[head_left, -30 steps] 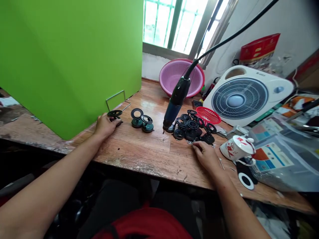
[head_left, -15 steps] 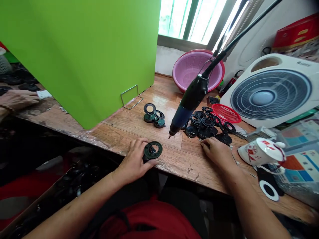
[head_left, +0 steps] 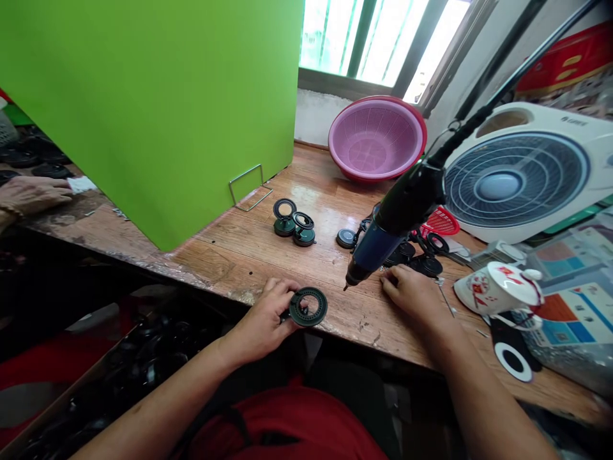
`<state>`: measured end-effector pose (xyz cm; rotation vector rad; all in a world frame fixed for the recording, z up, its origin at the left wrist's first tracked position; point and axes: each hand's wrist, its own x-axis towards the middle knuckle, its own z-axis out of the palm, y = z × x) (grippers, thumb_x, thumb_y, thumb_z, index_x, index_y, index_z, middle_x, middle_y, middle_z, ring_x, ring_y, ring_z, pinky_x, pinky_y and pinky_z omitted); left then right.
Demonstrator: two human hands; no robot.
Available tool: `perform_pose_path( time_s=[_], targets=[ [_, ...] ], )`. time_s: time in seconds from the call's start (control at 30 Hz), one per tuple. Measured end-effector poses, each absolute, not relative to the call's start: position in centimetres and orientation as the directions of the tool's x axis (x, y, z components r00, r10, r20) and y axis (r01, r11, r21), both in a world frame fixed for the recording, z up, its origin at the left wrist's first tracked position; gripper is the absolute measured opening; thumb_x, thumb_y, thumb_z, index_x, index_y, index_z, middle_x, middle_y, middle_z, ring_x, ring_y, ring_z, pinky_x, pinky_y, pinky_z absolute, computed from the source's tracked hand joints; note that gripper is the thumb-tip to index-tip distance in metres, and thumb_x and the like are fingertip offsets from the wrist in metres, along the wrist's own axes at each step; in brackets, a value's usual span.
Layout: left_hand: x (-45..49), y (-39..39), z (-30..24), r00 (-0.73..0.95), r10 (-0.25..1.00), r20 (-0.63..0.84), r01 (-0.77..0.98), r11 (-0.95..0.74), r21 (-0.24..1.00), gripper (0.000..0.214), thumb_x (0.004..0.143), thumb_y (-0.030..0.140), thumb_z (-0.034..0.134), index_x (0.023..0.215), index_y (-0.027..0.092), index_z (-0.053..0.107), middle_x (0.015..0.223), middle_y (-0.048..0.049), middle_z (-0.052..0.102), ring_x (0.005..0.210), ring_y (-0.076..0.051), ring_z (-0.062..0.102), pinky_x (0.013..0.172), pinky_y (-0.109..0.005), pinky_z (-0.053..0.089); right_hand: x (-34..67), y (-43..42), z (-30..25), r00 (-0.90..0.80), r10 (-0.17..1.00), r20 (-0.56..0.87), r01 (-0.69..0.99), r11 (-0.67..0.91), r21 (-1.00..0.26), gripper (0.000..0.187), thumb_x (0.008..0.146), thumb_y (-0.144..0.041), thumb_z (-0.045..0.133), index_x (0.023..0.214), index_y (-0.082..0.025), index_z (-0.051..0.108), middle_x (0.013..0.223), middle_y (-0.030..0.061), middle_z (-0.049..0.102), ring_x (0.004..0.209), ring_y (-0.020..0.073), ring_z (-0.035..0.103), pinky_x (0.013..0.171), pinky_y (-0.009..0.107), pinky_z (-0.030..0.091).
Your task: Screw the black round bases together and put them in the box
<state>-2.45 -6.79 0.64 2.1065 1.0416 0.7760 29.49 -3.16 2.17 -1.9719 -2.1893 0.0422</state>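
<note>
My left hand (head_left: 268,316) is closed on a black ring-shaped plastic part (head_left: 318,316), held at the table's front edge with its round face turned up. My right hand (head_left: 407,287) rests on the wood with its fingers bent together; anything pinched in them is too small to make out. Between the hands hangs an electric screwdriver (head_left: 378,239), tilted, its bit pointing down at the table and touched by neither hand. Behind it lies a cluster of black ring-topped parts (head_left: 424,263), partly hidden. Two similar parts (head_left: 303,236) stand farther left.
A green panel (head_left: 191,128) stands at the left with a wire stand (head_left: 249,188) by it. Pink and red basins (head_left: 368,144), a box fan (head_left: 507,182) and a lidded mug (head_left: 495,291) line the back and right. Another person's hand (head_left: 36,191) rests far left.
My left hand has moved right and slightly toward me with the ring-shaped part. The screwdriver has swung right and lower, uncovering a round part behind it. My right hand has barely shifted.
</note>
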Motion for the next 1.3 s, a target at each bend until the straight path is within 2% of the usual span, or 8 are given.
perform_pose_path(
  time_s=[0.1, 0.17, 0.3, 0.67, 0.9, 1.1, 1.2, 1.3],
  targets=[
    [-2.2, -7.2, 1.0, 0.535, 0.819, 0.206, 0.410, -0.465, 0.784, 0.020, 0.089, 0.028, 0.052, 0.105, 0.022, 0.063, 0.111, -0.0069, 0.055, 0.107, -0.021, 0.044, 0.096, -0.036, 0.039, 27.1, -5.0, 1.5, -0.169, 0.979, 0.114, 0.855, 0.203, -0.477, 0.015, 0.084, -0.026, 0.050, 0.077, -0.018, 0.062, 0.078, 0.0033, 0.064, 0.071, 0.0167, 0.058, 0.064, 0.027, 0.042],
    [-1.9, -7.5, 1.0, 0.552, 0.806, 0.214, 0.390, -0.476, 0.788, 0.020, 0.089, 0.025, 0.051, 0.107, 0.023, 0.062, 0.112, -0.0067, 0.054, 0.108, -0.021, 0.043, 0.097, -0.036, 0.038, 24.9, -6.4, 0.9, -0.266, 0.957, 0.115, 0.719, 0.276, -0.638, 0.012, 0.083, -0.024, 0.052, 0.078, -0.019, 0.061, 0.074, 0.0019, 0.063, 0.068, 0.0154, 0.057, 0.063, 0.026, 0.043],
    [-1.2, -7.9, 0.8, 0.594, 0.775, 0.214, 0.364, -0.497, 0.788, 0.024, 0.089, 0.019, 0.050, 0.110, 0.024, 0.060, 0.114, -0.0065, 0.053, 0.110, -0.021, 0.042, 0.097, -0.035, 0.038, 21.2, -8.4, -0.1, -0.384, 0.908, 0.168, 0.531, 0.366, -0.764, 0.007, 0.083, -0.022, 0.055, 0.080, -0.018, 0.061, 0.071, 0.0011, 0.060, 0.063, 0.0129, 0.054, 0.059, 0.024, 0.041],
    [-1.0, -8.2, 0.0, 0.575, 0.780, 0.249, 0.361, -0.515, 0.778, 0.019, 0.087, 0.018, 0.054, 0.105, 0.021, 0.058, 0.112, -0.0075, 0.053, 0.105, -0.022, 0.042, 0.095, -0.037, 0.038, 20.3, -8.3, -0.3, -0.541, 0.813, 0.216, 0.411, 0.480, -0.775, 0.003, 0.083, -0.019, 0.056, 0.082, -0.017, 0.059, 0.075, 0.0024, 0.057, 0.068, 0.0135, 0.052, 0.062, 0.025, 0.041],
    [-1.0, -8.1, 0.0, 0.580, 0.774, 0.254, 0.352, -0.519, 0.779, 0.019, 0.087, 0.024, 0.056, 0.105, 0.022, 0.060, 0.110, -0.0080, 0.054, 0.104, -0.023, 0.042, 0.093, -0.037, 0.040, 20.2, -7.8, 0.1, -0.554, 0.817, 0.159, 0.387, 0.422, -0.820, 0.012, 0.088, -0.026, 0.054, 0.090, -0.019, 0.063, 0.079, 0.0030, 0.060, 0.072, 0.0140, 0.056, 0.066, 0.026, 0.044],
    [-1.1, -8.1, 0.2, 0.577, 0.774, 0.260, 0.371, -0.532, 0.761, 0.020, 0.087, 0.023, 0.054, 0.104, 0.023, 0.064, 0.110, -0.0084, 0.056, 0.104, -0.023, 0.043, 0.092, -0.037, 0.041, 20.9, -7.4, 0.7, -0.618, 0.772, 0.147, 0.351, 0.439, -0.827, 0.017, 0.088, -0.032, 0.055, 0.084, -0.018, 0.064, 0.075, 0.0022, 0.060, 0.067, 0.0132, 0.055, 0.062, 0.025, 0.044],
    [-0.9, -7.9, 0.4, 0.576, 0.768, 0.278, 0.356, -0.543, 0.761, 0.020, 0.087, 0.019, 0.052, 0.103, 0.021, 0.064, 0.110, -0.0089, 0.058, 0.106, -0.024, 0.044, 0.094, -0.039, 0.040, 20.9, -6.5, 2.5, -0.355, 0.857, 0.373, 0.326, 0.488, -0.810, 0.013, 0.087, -0.031, 0.057, 0.090, -0.020, 0.063, 0.082, 0.0042, 0.060, 0.076, 0.0157, 0.057, 0.069, 0.028, 0.047],
    [-0.8, -8.2, 0.7, 0.549, 0.793, 0.265, 0.271, -0.468, 0.841, 0.023, 0.084, 0.017, 0.055, 0.105, 0.019, 0.062, 0.108, -0.0090, 0.060, 0.105, -0.024, 0.047, 0.094, -0.039, 0.040, 20.0, -4.8, 5.7, -0.043, 0.846, 0.531, 0.170, 0.530, -0.831, 0.042, 0.082, -0.044, 0.061, 0.119, -0.027, 0.051, 0.112, 0.0075, 0.055, 0.100, 0.0217, 0.056, 0.080, 0.036, 0.049]
  ],
)
